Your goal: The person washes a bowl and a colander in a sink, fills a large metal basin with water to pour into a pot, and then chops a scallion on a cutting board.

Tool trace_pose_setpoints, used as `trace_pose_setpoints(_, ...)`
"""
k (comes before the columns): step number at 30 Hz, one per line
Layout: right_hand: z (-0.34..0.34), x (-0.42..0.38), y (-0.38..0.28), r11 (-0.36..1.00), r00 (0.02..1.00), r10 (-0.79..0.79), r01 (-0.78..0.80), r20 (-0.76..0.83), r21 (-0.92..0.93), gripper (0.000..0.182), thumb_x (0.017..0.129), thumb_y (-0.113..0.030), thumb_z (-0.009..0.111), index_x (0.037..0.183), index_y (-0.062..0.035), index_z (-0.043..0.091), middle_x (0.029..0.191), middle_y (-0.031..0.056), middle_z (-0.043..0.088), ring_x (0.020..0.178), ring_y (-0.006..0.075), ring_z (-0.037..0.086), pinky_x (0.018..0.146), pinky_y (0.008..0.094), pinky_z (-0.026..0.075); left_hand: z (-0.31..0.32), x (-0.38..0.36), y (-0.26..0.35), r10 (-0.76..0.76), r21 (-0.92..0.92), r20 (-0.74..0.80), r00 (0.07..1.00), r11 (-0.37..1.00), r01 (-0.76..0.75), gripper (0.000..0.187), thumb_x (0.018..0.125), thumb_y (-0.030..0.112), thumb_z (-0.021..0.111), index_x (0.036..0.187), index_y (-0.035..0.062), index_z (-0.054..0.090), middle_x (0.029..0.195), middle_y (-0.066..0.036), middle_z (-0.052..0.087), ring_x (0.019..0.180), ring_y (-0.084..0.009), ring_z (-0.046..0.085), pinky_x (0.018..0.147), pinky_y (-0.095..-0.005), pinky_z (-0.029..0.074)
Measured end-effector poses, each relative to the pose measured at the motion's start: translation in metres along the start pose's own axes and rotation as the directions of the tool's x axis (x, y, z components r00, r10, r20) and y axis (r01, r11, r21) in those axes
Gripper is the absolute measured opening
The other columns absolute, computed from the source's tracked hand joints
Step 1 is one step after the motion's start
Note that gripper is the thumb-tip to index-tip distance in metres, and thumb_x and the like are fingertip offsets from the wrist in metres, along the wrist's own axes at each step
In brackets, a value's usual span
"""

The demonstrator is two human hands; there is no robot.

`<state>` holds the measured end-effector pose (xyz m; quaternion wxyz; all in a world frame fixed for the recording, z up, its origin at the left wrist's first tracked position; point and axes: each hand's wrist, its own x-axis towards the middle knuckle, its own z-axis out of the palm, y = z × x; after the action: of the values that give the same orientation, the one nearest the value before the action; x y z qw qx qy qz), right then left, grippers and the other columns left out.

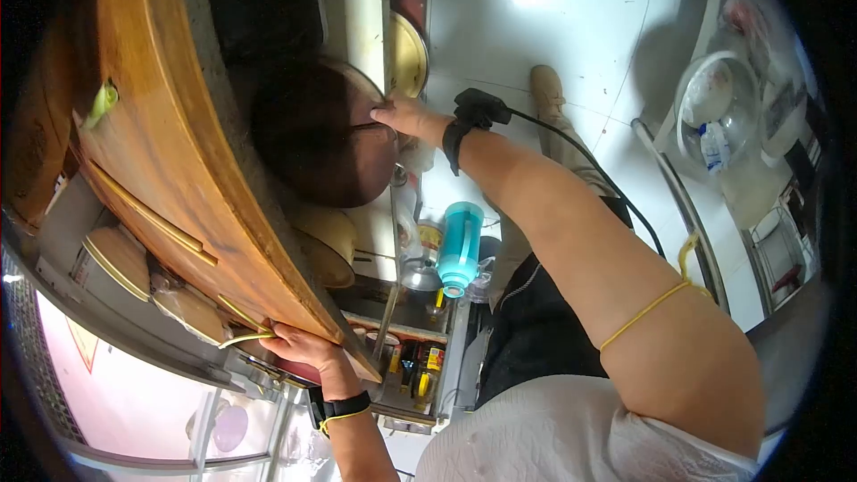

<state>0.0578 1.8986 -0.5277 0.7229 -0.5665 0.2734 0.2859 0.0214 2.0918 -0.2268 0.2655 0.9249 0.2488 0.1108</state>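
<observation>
My right hand [403, 116] grips the near rim of a large, dark, round pan [312, 147], thumb on its face. The pan is under the wooden counter, in an open cabinet compartment, and its far side is lost in shadow. At the counter's edge, my left hand [308, 346] is closed around the end of a thin, curved, pale yellow-green stalk [243, 337]. Close to that hand, a wooden chopstick [234, 311] lies on the countertop [201, 156]. A tan bowl [326, 245] sits beside the pan, and a round yellow lid or tray [408, 54] stands behind my right hand.
A turquoise thermos [461, 245] stands near my legs. Bottles [430, 366] fill a lower compartment. A green vegetable piece [103, 103] and more chopsticks [147, 210] lie on the counter. To the right are a metal rail [683, 205] and a clear plastic tub [714, 98].
</observation>
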Motion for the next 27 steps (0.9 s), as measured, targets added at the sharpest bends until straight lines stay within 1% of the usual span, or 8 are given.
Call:
trace_pose_setpoints(4, 0.016, 0.008, 0.004, 0.971, 0.976, -0.046, -0.007, -0.213, -0.239, 0.058, 0.067, -0.040, 0.060, 0.096, 0.0093, 0.049, 0.092, 0.0230, 0.055, 0.089, 0.0327, 0.053, 0.075, 0.0358, 0.040, 0.005, -0.003, 0.004, -0.014, -0.097, -0.008, 1.000, 0.995, 0.013, 0.021, 0.083, 0.017, 0.036, 0.100, 0.0043, 0.038, 0.093, -0.009, 0.046, 0.081, -0.0194, 0.046, 0.073, -0.0320, 0.039)
trace_pose_setpoints(6, 0.009, 0.014, 0.013, 0.994, 0.995, 0.096, -0.097, 0.017, 0.050, 0.058, 0.063, -0.040, 0.064, 0.094, 0.0072, 0.052, 0.088, 0.0218, 0.056, 0.084, 0.0317, 0.054, 0.072, 0.0353, 0.041, 0.002, -0.001, 0.002, -0.016, -0.014, -0.010, 1.000, 1.000, 0.016, 0.021, 0.083, 0.017, 0.035, 0.100, 0.0045, 0.038, 0.094, -0.009, 0.046, 0.081, -0.0194, 0.047, 0.072, -0.0319, 0.040)
trace_pose_setpoints(11, 0.004, 0.000, 0.025, 0.994, 0.997, -0.071, 0.073, -0.027, 0.076, 0.047, 0.061, -0.039, 0.068, 0.079, 0.0019, 0.053, 0.074, 0.0129, 0.055, 0.071, 0.0211, 0.052, 0.062, 0.0305, 0.040, 0.002, -0.002, 0.001, 0.000, -0.073, 0.007, 1.000, 0.997, 0.001, 0.021, 0.083, 0.016, 0.035, 0.100, 0.0037, 0.038, 0.095, -0.010, 0.045, 0.082, -0.0193, 0.046, 0.073, -0.0316, 0.040)
trace_pose_setpoints(15, -0.015, -0.017, 0.066, 0.966, 0.983, -0.172, 0.157, 0.059, 0.205, 0.044, 0.062, -0.031, 0.068, 0.087, 0.0013, 0.053, 0.082, 0.0107, 0.056, 0.080, 0.0188, 0.051, 0.067, 0.0318, 0.040, 0.002, -0.002, 0.002, -0.003, -0.064, -0.003, 1.000, 0.998, 0.003, 0.022, 0.083, 0.015, 0.034, 0.102, 0.0031, 0.037, 0.097, -0.010, 0.045, 0.083, -0.0191, 0.046, 0.076, -0.0307, 0.038)
trace_pose_setpoints(17, -0.030, -0.034, 0.057, 0.868, 0.981, -0.162, 0.093, 0.102, 0.487, 0.049, 0.063, -0.027, 0.068, 0.099, 0.0008, 0.049, 0.094, 0.0093, 0.054, 0.090, 0.0192, 0.049, 0.077, 0.0310, 0.038, 0.006, -0.005, 0.009, -0.022, -0.081, -0.001, 1.000, 0.996, 0.022, 0.020, 0.084, 0.017, 0.035, 0.100, 0.0048, 0.037, 0.097, -0.008, 0.044, 0.085, -0.0173, 0.044, 0.077, -0.0305, 0.037)
trace_pose_setpoints(24, -0.046, -0.022, 0.018, 0.816, 0.881, -0.021, -0.258, 0.472, 0.518, 0.058, 0.066, -0.021, 0.065, 0.114, -0.0004, 0.039, 0.111, 0.0089, 0.048, 0.099, 0.0198, 0.045, 0.084, 0.0319, 0.035, 0.001, 0.000, 0.000, -0.022, -0.091, -0.005, 1.000, 0.996, 0.021, 0.021, 0.083, 0.014, 0.034, 0.101, 0.0043, 0.036, 0.097, -0.008, 0.045, 0.084, -0.0183, 0.045, 0.076, -0.0301, 0.037)
trace_pose_setpoints(26, -0.042, -0.021, 0.015, 0.910, 0.937, -0.283, 0.195, 0.206, 0.365, 0.053, 0.066, -0.022, 0.063, 0.110, -0.0003, 0.042, 0.108, 0.0123, 0.049, 0.098, 0.0235, 0.047, 0.082, 0.0346, 0.036, 0.002, 0.000, 0.000, -0.031, -0.101, -0.003, 1.000, 0.994, 0.030, 0.020, 0.083, 0.014, 0.035, 0.101, 0.0048, 0.035, 0.096, -0.008, 0.045, 0.084, -0.0180, 0.045, 0.076, -0.0301, 0.037)
trace_pose_setpoints(27, -0.042, -0.023, 0.014, 0.912, 0.937, -0.282, 0.195, 0.205, 0.361, 0.053, 0.066, -0.022, 0.063, 0.110, -0.0003, 0.042, 0.108, 0.0123, 0.049, 0.098, 0.0235, 0.047, 0.082, 0.0346, 0.036, 0.002, -0.001, 0.001, -0.018, -0.099, -0.003, 1.000, 0.995, 0.018, 0.020, 0.083, 0.014, 0.035, 0.100, 0.0047, 0.035, 0.095, -0.008, 0.045, 0.083, -0.0179, 0.044, 0.075, -0.0303, 0.037)
